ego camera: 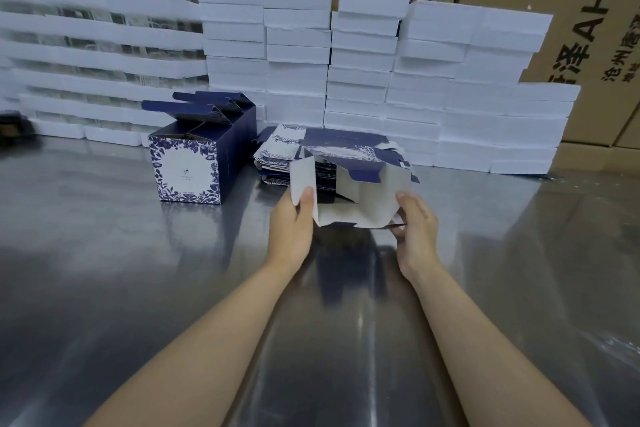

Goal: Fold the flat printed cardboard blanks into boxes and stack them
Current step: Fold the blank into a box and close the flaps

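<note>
L hand (294, 218) pinches left flap of half-open blank (360, 194), thumb on top. R hand (414, 225) grips its right edge. Blank is low over table (104, 253), maybe touching, in front of flat pile (277, 152). 2 folded boxes (194, 166) stand left of pile, lids up.

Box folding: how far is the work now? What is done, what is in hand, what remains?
Done: what looks like two folded boxes stand on the table, lids open. In hand: the left hand and right hand grip a half-opened blank, white inside showing. Left: the pile of flat blanks behind it.
</note>
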Available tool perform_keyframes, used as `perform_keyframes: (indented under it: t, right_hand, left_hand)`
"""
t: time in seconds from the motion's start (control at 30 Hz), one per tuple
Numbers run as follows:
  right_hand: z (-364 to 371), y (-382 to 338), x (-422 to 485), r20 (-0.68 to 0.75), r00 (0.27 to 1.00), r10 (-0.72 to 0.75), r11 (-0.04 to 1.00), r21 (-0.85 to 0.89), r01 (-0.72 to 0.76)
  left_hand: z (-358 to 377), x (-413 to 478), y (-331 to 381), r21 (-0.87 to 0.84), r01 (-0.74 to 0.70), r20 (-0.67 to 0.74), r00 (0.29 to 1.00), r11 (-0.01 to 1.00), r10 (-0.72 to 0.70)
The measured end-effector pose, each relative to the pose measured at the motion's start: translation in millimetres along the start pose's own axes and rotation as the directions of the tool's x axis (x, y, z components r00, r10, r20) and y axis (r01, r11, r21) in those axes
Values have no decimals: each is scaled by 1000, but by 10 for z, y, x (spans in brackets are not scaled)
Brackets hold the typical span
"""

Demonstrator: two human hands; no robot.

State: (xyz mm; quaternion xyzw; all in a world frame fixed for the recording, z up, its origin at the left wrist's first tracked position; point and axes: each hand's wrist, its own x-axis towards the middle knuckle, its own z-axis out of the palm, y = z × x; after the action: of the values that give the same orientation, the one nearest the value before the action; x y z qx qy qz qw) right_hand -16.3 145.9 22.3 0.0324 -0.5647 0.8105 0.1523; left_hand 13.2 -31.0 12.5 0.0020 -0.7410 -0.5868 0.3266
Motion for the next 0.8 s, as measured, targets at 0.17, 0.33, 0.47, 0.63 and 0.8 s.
perform_keyframes:
  t: [0.17, 0.33, 0.47, 0.63, 0.8]
  right_hand:
    - [-71, -16, 42, -131, 991, 37, 999, 1, -38]
    - [-79, 39, 79, -111, 992, 60, 992, -100, -72]
    - [-85, 31, 68, 13, 993, 118, 993, 3, -118]
    - [-61, 21, 72, 140, 988, 72, 986, 138, -91]
    - [11, 117, 13, 66, 996, -57, 976, -209, 70]
  left_hand:
    - [-51, 71, -8, -182, 138, 16, 990, 974, -138]
    - [-53, 39, 19, -157, 146, 24, 989, 977, -144]
    - [-59, 50, 33, -129, 158, 22, 987, 979, -157]
    - [-40, 34, 13, -85, 129, 14, 992, 988, -129]
    - [-49, 47, -13, -40, 105, -16, 994, 994, -106]
